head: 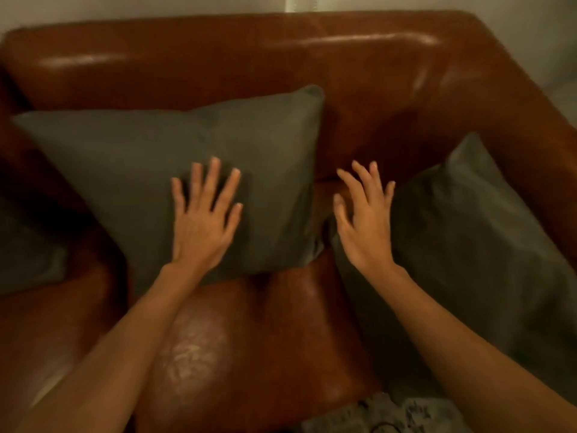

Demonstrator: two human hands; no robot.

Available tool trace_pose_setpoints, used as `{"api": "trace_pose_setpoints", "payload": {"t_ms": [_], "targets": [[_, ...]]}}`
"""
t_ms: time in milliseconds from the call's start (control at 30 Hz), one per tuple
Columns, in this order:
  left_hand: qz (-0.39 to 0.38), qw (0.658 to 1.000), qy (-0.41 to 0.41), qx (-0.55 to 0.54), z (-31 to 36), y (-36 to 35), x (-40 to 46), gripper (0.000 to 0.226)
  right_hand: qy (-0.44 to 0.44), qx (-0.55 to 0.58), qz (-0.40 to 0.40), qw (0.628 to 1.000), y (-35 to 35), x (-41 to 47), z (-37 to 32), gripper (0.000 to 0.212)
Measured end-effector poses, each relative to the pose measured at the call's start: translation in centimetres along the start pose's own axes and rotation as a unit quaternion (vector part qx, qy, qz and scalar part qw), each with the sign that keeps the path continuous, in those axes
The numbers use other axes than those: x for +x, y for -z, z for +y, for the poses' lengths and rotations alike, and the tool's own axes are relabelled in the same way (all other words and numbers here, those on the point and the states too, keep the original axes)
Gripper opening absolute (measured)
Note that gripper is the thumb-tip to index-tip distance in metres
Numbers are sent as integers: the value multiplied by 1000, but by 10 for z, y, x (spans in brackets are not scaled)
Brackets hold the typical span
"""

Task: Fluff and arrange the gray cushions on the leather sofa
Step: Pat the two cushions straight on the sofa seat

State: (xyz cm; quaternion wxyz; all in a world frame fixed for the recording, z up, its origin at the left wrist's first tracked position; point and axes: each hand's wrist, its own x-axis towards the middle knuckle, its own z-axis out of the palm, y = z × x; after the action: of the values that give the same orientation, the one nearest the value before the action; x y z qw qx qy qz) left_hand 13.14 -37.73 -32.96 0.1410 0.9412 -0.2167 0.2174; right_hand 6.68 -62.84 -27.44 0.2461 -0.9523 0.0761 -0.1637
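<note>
A large gray cushion [131, 170] leans against the backrest of the brown leather sofa [312, 57], left of centre. My left hand [204, 220] lies flat on its lower right part, fingers straight and spread. A second gray cushion [474, 232] leans in the sofa's right corner. My right hand [365, 220] is open with fingers spread, at the left edge of that cushion, over the gap between the two cushions. Whether it touches the cushion I cannot tell. A third gray cushion [28, 254] shows partly at the far left edge.
The sofa's seat cushions [249, 339] fill the foreground, shiny and creased. A mottled gray fabric [384, 414] lies at the bottom edge. A pale wall [156, 7] stands behind the backrest, and the right armrest [512, 104] borders the second cushion.
</note>
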Motion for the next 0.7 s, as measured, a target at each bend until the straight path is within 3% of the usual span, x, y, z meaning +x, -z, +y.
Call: {"api": "trace_pose_setpoints", "payload": {"t_ms": [133,267,367,433,500,700], "targets": [[-40,980,195,30,-70,22,-22,68,96,15,-2,995,-52,21,-61,48],[-10,936,332,-121,-94,27,-28,103,196,-79,-40,977,-96,25,-56,52],[31,860,416,-295,-101,31,-23,135,110,-45,-48,992,-101,34,-29,75],[26,811,457,-365,-109,30,-24,147,-6,96,-65,993,-101,35,-27,97],[21,782,475,-404,-115,29,-26,151,-78,228,-65,968,-101,31,-35,110],[44,803,457,-380,-116,41,-35,131,-94,297,-27,950,-106,17,-46,114]]}}
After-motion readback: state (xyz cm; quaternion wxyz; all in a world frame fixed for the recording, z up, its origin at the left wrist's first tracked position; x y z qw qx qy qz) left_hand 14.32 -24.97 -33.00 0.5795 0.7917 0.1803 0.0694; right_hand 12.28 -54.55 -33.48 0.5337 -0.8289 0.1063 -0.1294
